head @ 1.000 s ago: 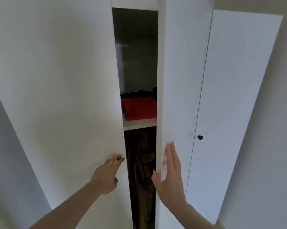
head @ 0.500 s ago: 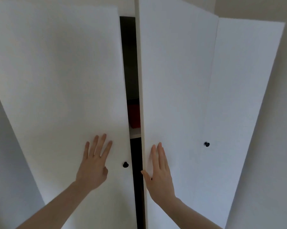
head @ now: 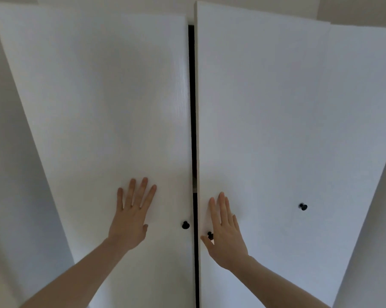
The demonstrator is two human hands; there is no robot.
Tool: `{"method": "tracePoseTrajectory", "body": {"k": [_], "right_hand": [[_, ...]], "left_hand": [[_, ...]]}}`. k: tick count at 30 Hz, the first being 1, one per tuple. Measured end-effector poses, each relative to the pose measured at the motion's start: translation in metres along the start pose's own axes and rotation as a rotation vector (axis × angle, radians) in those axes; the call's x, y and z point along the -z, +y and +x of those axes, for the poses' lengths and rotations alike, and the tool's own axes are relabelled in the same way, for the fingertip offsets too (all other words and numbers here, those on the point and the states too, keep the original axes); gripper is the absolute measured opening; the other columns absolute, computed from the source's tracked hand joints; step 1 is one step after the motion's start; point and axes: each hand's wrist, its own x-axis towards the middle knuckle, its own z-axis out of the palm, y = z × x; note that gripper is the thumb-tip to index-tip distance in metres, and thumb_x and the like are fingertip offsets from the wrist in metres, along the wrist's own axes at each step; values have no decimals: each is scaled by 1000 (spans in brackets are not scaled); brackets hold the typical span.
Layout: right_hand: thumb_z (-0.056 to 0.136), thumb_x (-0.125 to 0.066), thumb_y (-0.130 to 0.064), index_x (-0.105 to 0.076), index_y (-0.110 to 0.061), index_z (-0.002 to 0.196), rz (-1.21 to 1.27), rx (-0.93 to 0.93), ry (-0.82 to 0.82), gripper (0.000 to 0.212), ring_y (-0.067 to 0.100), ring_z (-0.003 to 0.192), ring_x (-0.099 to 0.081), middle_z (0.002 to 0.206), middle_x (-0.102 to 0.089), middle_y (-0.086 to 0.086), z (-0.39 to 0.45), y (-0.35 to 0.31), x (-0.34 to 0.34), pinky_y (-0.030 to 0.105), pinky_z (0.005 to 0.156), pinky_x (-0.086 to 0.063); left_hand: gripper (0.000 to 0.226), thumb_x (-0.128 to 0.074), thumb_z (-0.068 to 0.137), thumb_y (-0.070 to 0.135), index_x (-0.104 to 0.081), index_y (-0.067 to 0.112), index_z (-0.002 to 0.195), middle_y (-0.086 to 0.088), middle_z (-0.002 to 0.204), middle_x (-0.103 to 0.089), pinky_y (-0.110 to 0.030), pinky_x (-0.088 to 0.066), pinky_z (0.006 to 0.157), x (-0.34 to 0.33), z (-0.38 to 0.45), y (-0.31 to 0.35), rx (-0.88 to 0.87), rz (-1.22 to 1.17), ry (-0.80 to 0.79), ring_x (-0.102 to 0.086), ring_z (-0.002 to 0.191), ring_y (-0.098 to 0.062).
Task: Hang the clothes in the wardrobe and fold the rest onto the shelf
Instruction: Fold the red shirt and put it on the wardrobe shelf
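Note:
Two white wardrobe doors fill the view, with only a narrow dark gap (head: 193, 134) between them. My left hand (head: 132, 215) presses flat on the left door (head: 103, 103), fingers straight and spread. My right hand (head: 225, 232) presses flat on the middle door (head: 258, 112) near its inner edge. A black knob (head: 185, 225) sits on the left door beside the gap, and another black knob (head: 210, 235) shows partly by my right thumb. The clothes and the shelf inside are hidden behind the doors.
A third white door (head: 360, 112) adjoins on the right with its own black knob (head: 303, 206). Pale walls flank the wardrobe on the left (head: 12, 174) and right (head: 378, 230).
Both doors have swung nearly together. The wide opening that showed a red box on a shelf and hanging brown clothes has shrunk to a thin slit. My hands went from the door edges to flat on the fronts.

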Motion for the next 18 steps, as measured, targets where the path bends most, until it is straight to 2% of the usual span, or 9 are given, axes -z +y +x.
{"method": "tracePoseTrajectory", "body": {"k": [3,7,14,16,18], "right_hand": [[101,-54,-43,35,-25,154,-19,-8,-28,105,20,150,37,158,47,-1,10,-1,-2,50,128,-9],[101,-55,-40,35,-26,154,-40,-12,-49,106,22,150,38,156,49,0,21,-2,-5,50,128,-12],[99,-60,-41,32,-28,156,-88,-28,-121,109,30,149,38,156,51,0,27,2,-20,52,127,-19],[97,-62,-39,31,-29,156,-76,-29,-110,110,29,149,38,156,50,0,29,2,-24,50,125,-24],[94,-64,-37,28,-30,157,-59,-28,-93,112,29,150,37,159,46,-1,32,3,-28,45,118,-38]], "left_hand": [[136,-92,58,40,-11,12,164,-18,171,6,-71,-17,118,-4,2,-1,-1,20,-8,6,154,-49],[143,-92,59,40,1,14,164,-19,170,10,-72,-14,118,-7,4,0,1,40,-6,9,154,-50],[146,-91,54,30,5,15,163,-19,170,10,-71,-12,119,-12,6,-3,4,29,-27,9,154,-50],[147,-90,55,32,10,15,162,-18,169,14,-71,-9,120,-12,7,-3,8,34,-45,13,153,-50],[147,-88,57,31,14,15,161,-18,169,18,-71,-6,120,-11,7,-2,13,48,-72,16,152,-50]]}}
